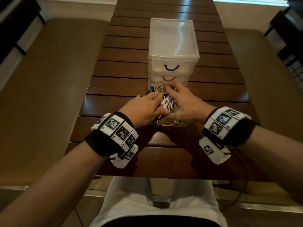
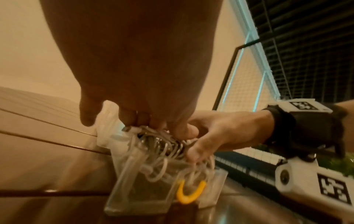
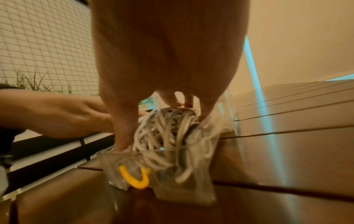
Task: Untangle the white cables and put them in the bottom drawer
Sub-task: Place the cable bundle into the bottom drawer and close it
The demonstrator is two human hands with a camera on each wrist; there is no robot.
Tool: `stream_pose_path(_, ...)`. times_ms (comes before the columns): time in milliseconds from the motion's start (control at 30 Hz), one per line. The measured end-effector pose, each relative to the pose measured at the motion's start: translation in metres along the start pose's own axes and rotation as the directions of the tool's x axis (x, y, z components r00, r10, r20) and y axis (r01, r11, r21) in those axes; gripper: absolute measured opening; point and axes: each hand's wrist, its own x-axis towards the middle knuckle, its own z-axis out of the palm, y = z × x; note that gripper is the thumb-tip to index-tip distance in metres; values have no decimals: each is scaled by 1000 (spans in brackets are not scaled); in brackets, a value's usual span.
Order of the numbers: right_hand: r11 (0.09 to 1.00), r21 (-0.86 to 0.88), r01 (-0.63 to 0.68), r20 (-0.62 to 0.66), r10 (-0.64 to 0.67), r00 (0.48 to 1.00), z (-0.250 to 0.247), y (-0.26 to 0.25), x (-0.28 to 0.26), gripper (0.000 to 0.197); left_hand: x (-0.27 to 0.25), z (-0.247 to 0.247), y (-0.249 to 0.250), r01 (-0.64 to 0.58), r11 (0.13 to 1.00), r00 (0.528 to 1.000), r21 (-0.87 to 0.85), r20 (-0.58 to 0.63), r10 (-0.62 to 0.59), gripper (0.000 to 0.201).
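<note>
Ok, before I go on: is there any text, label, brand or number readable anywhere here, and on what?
None: no words, brands or numbers can be read in any view.
Left wrist band: black-and-white square code markers only, no letters.
Right wrist band: the same kind of markers; tiny marks beside them, too small to read.
Drawer unit: plain clear plastic, no label; coloured handles bear no text.

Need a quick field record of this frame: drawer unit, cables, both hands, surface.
unit: clear drawer unit, blue handle on top, red handle below
bottom drawer: pulled out, yellow handle
white cables: bundled in the bottom drawer
left hand: on the cables, fingers curled into them
right hand: on the cables, fingers reaching in
surface: slatted wooden table
</note>
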Motion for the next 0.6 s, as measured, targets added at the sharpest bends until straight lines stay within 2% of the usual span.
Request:
stream_pose_path(100,995,-97,29,78,-21,997,7,7,-15,115,2,6,2,-44,994,993,101,-102,54,72)
stream_pose_path(167,989,-144,27,80,-15,997,14,5,-18,106,5,15,4,-32,988,988,150,-143,54,69)
stream_pose_path(267,968,-252,-13,58,29,998,19,4,-11,97,7,26,9,13,969,992,247,-122,18,73)
stream_pose_path(367,955,-292,-42,51,59,997,20,8,-7,100,8,29,8,37,965,993,261,-122,-5,72)
stream_pose_path(433,963,-267,-28,51,43,998,21,8,-6,102,7,26,6,5,985,994,173,-104,13,68)
stream_pose_path(500,974,-228,-4,46,15,999,19,7,-9,100,10,22,5,17,1000,999,19,-32,-16,66)
stream_pose_path(567,967,-249,60,21,-57,998,20,10,-15,96,11,14,3,47,979,999,-200,20,-44,65)
stream_pose_path(600,954,-283,99,10,-101,995,22,14,-19,95,11,11,1,43,935,999,-353,16,-40,63)
